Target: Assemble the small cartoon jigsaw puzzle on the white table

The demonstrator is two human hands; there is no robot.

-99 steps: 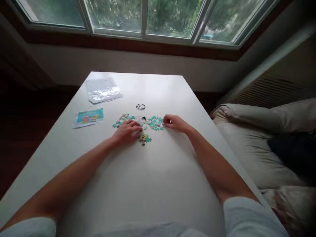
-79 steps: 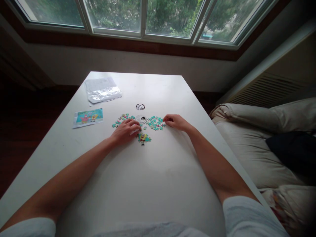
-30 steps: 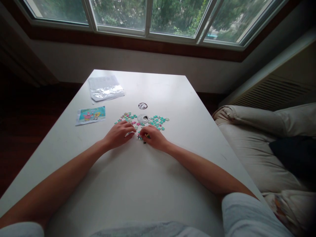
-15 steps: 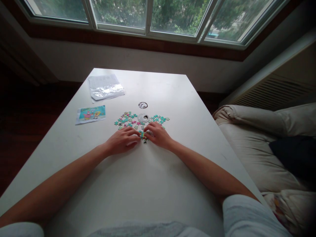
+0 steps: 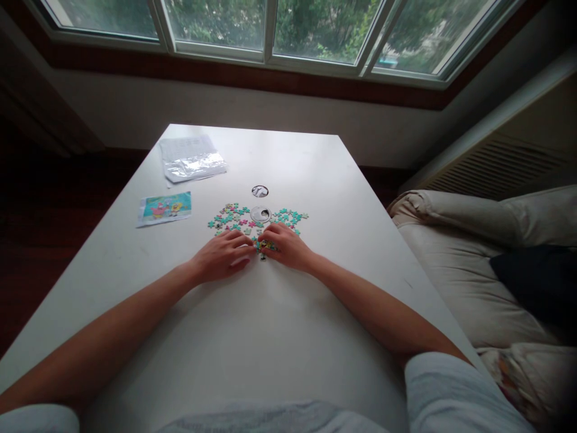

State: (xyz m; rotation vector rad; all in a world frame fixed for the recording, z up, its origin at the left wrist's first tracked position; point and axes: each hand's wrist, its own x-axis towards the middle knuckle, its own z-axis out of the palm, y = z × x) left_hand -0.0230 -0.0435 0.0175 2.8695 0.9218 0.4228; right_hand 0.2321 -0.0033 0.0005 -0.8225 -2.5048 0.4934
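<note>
Both my hands rest on a white table [image 5: 279, 337], meeting at a small joined cluster of puzzle pieces [image 5: 264, 246] with a yellow cartoon figure. My left hand [image 5: 223, 255] lies on the table left of the cluster, fingers curled, fingertips touching it. My right hand [image 5: 285, 246] pinches the cluster from the right, fingers bent together. Several loose teal and pink puzzle pieces [image 5: 234, 216] lie scattered just beyond my hands, more [image 5: 291, 218] to the right.
A round cable hole [image 5: 259, 191] and its loose cap [image 5: 260, 214] sit behind the pieces. A picture card [image 5: 164, 208] and a clear plastic bag [image 5: 192, 159] lie far left. A cushioned sofa [image 5: 473, 258] stands right of the table. Windows [image 5: 270, 27] run behind.
My right hand moved from the loose teal pieces on the right to the yellow cluster and closed on it beside my left hand. My left hand stayed almost in place.
</note>
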